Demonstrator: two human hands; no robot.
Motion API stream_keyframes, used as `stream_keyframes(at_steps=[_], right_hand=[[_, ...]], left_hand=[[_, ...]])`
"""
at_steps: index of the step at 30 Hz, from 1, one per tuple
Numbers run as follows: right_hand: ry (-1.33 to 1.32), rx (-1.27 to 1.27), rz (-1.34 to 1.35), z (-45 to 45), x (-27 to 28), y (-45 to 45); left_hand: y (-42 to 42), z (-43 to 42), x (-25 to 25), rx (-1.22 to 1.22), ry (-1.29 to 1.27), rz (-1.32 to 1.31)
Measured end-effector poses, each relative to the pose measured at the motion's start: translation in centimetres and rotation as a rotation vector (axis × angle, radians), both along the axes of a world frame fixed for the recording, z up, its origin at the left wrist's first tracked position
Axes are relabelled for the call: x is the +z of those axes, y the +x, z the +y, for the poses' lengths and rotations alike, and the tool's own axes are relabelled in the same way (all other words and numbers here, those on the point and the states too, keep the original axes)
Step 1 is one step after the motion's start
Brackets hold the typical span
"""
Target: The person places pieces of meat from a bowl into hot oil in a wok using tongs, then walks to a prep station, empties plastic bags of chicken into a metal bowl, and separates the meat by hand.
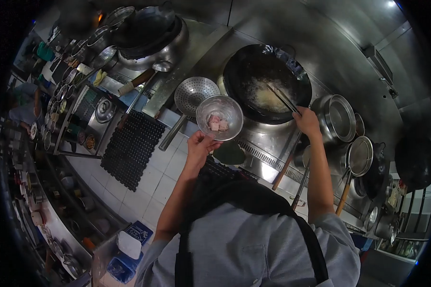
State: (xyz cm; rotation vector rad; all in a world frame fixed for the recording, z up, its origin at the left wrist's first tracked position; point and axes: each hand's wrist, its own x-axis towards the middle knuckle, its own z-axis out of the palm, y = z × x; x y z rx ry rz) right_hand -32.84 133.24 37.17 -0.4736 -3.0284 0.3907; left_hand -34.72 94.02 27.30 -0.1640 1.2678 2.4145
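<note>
My left hand (202, 146) grips the rim of a small metal bowl (230, 110), with several pale pink chunks (217, 122) that look like raw meat inside. My right hand (307, 120) is closed around a pair of tongs (283, 98), whose tips reach into a black wok (239, 71). Bubbling oil (266, 95) foams around the tips; whether anything is pinched between them I cannot tell. Just behind the bowl lies a perforated strainer ladle (191, 93), its handle slanting down to the left.
Metal pots (340, 117) and a wire skimmer (360, 155) stand to the right of the wok. A second wok (143, 28) sits at the upper left, with a ladle (162, 66) near it. A black rubber mat (131, 148) covers floor at left. Another person (26, 105) stands at far left.
</note>
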Motion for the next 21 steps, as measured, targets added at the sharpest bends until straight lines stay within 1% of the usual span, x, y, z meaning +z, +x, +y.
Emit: stream_keyframes(at_steps=[2, 4, 5, 6, 8, 9, 12, 14, 16, 17, 18, 20, 21], right_hand=[[-0.054, 0.02, 0.0, -3.4, 3.0, 1.3], [-0.12, 0.084, -0.057, -8.3, 6.6, 3.1], [-0.092, 0.171, -0.131, -10.4, 7.0, 3.7], [-0.061, 0.253, -0.204, -12.2, 7.1, 4.1], [-0.015, 0.385, -0.217, -14.3, 4.0, 4.7], [0.091, 0.409, -0.28, -15.2, 2.9, 4.3], [0.126, 0.376, -0.258, -15.4, 3.1, 3.2], [0.146, 0.344, -0.256, -14.9, 4.5, 3.5], [0.137, 0.298, -0.059, -13.5, 6.0, 3.9], [0.05, 0.248, -0.045, -12.7, 7.4, 3.9], [0.054, 0.25, -0.046, -11.7, 7.7, 3.7], [0.013, 0.127, 0.092, -9.6, 8.3, 3.1], [-0.019, 0.067, 0.051, -8.7, 8.6, 2.4]], left_hand=[[0.3, -0.4, -0.1, 0.02, -0.021, -0.014], [0.3, -0.5, -0.8, 0.013, -0.052, 0.018], [0.2, -0.6, -0.9, 0.013, -0.055, 0.017], [0.1, -0.6, -0.9, 0.011, -0.081, 0.032], [0.0, -0.2, -0.9, 0.003, -0.103, 0.046], [-0.2, -0.1, -0.7, 0.0, -0.112, 0.053], [-0.4, -0.1, -0.6, 0.009, -0.113, 0.057], [-0.8, -0.3, -0.6, 0.015, -0.1, 0.052], [-1.1, -0.3, -0.4, 0.018, -0.11, 0.021], [-1.1, -0.3, -0.6, 0.02, -0.105, 0.019], [-1.2, -0.3, -0.8, 0.016, -0.106, 0.018], [-1.5, -0.2, -1.0, 0.008, -0.102, 0.024], [-1.4, 0.0, -0.9, 0.016, -0.088, 0.008]])
